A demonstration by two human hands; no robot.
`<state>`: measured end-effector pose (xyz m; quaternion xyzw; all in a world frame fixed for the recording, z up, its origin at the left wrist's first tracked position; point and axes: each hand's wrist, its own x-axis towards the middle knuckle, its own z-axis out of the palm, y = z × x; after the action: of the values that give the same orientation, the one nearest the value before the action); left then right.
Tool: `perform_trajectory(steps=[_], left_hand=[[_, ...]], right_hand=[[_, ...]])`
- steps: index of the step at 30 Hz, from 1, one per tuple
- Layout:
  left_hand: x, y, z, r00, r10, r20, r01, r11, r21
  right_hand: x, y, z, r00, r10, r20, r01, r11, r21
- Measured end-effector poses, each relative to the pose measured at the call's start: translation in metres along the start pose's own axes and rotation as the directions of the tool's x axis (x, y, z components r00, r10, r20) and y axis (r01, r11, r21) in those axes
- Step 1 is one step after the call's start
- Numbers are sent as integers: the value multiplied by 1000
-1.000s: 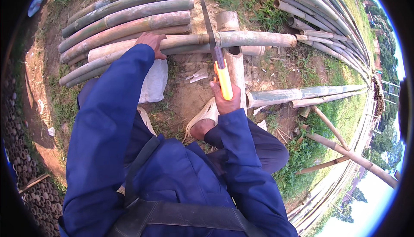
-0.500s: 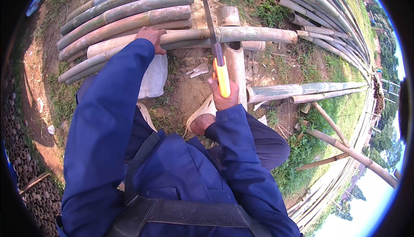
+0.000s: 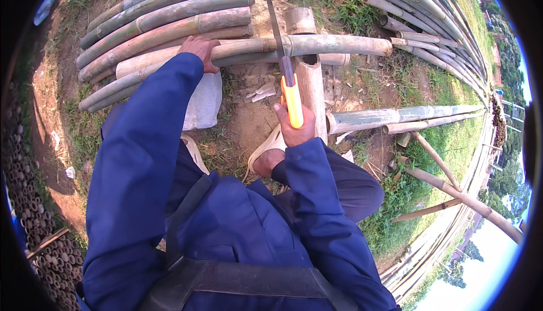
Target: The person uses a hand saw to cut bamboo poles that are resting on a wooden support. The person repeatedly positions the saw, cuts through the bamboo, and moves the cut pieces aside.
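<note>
holding yellow-handled saw (image 3: 287, 69) across pale bamboo pole (image 3: 339, 45)

The right hand (image 3: 300, 133) has drawn the saw (image 3: 292, 100) back very slightly

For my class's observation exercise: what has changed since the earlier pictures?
Beyond a slight shift of the whole view, nothing visibly moved, was grasped or let go. The left hand stays on the bamboo pole, the right hand on the saw, its blade across the pole.
</note>
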<state>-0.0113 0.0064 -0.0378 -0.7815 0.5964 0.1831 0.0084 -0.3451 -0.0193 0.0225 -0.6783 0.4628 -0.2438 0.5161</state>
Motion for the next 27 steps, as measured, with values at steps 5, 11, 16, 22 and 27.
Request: perform_trajectory(steps=[5,11,16,22,27], left_hand=[[-2,-5,2,1000,-7,29,6,1000,20],[7,3,-3,999,0,54,0,1000,4],[0,4,0,1000,6,14,-6,1000,21],[-2,-8,-2,999,-29,15,29,999,-35],[8,5,-11,999,-26,33,28,997,-72]], right_hand=[[-148,-24,-56,990,130,50,-122,982,-145],[-7,-6,-17,1000,26,13,-26,998,-51],[-31,-5,-12,999,31,-7,-32,996,-89],[-143,-29,-59,1000,12,-9,-13,989,-145],[8,-14,-13,1000,-24,10,25,999,-29]])
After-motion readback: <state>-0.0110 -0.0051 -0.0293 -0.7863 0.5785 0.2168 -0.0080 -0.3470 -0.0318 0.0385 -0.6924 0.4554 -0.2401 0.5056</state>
